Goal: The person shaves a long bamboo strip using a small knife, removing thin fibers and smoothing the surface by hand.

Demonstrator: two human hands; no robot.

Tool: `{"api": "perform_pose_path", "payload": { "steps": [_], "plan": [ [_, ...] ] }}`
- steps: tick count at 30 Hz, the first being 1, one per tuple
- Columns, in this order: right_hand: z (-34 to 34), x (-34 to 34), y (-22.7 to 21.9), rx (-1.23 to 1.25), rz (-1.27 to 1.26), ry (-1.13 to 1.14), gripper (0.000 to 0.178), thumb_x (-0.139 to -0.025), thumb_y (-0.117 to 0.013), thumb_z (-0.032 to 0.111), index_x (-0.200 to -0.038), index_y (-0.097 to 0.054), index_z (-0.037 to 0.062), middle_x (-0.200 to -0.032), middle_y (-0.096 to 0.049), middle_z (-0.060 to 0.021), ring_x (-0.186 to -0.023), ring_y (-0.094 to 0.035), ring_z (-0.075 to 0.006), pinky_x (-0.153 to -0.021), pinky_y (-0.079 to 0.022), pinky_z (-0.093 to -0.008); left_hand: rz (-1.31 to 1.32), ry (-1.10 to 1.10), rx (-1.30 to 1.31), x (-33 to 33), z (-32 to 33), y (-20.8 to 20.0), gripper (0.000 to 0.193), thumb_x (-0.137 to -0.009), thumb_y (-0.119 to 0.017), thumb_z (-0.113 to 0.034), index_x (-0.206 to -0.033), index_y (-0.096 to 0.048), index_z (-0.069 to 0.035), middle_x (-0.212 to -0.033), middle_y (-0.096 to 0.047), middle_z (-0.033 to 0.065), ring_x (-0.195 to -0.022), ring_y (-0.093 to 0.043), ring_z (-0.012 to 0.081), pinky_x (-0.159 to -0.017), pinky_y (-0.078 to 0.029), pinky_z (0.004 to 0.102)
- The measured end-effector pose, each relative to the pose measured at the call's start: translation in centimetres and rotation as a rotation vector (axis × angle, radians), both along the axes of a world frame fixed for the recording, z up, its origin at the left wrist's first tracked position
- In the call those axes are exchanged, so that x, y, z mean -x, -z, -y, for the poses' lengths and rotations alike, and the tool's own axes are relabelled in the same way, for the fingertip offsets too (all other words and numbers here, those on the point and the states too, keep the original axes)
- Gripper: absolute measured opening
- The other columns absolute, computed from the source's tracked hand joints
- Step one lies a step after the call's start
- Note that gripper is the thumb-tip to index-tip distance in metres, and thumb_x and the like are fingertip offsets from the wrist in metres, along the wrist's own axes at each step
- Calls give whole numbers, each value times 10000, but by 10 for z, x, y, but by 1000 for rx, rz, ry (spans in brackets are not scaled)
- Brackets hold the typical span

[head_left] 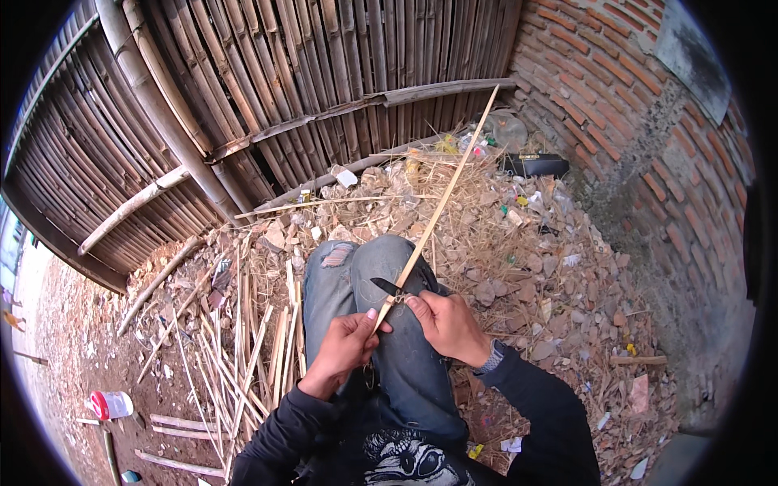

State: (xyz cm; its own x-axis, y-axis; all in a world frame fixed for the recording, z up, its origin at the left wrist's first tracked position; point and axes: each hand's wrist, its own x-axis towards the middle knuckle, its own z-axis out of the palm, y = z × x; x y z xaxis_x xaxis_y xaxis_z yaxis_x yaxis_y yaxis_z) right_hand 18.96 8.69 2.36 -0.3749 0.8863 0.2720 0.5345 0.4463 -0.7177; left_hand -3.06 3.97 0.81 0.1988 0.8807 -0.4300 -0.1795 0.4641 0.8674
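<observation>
A long, pale bamboo strip (450, 194) slants across my raised knee, its far end reaching up toward the bamboo wall. Closed around the strip's near end is my left hand (350, 342), thumb on top. My right hand (447, 321) grips a knife whose handle is hidden in the fingers. The knife's dark blade (385, 285) crosses the strip just beyond my left thumb and points left. A small curl of shaving (399, 298) sits where blade and strip meet. My jeans (389, 340) lie beneath both hands.
Several split bamboo strips (243, 356) lie in a heap on the ground to my left, near a red-and-clear plastic tub (112, 404). Rubble and litter (527, 283) cover the ground ahead and right. A bamboo wall (275, 65) and a brick wall (616, 89) meet at the back.
</observation>
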Motion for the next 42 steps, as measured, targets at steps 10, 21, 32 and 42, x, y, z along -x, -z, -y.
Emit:
{"api": "perform_pose_path", "payload": {
  "steps": [10,21,32,42],
  "plan": [
    [-21,-31,-2,592,-325,-154,455,-1062,-625,353,-769,-632,4,-593,-497,-58,-562,-436,-130,-551,-400,-378,52,1,-3,0,7,2,414,-1130,-499,-340,-1043,-705,9,-635,-447,-63,-500,-325,37,-460,-268,225],
    [-1,16,-25,-36,-126,-76,100,-880,-729,120,-884,-685,30,-688,-653,-189,-633,-665,-404,-525,-502,-435,-222,-95,-249,-10,9,16,371,-1104,-565,-307,-960,-742,-15,-636,-528,-47,-519,-412,31,-490,-316,225],
    [19,14,-37,38,-36,3,285,-878,-825,251,-988,-707,17,-712,-659,-119,-615,-672,-307,-573,-504,-403,307,20,192,17,6,11,409,-1143,-429,-358,-1050,-639,-20,-634,-365,-70,-445,-277,39,-411,-228,230],
    [5,4,-34,-143,28,-61,348,-1012,-662,358,-876,-647,37,-747,-635,-170,-678,-666,-396,-592,-492,-499,528,185,362,29,11,14,597,-1132,-336,-521,-1133,-615,7,-618,-285,-71,-436,-244,50,-399,-214,238]
  ]
}}
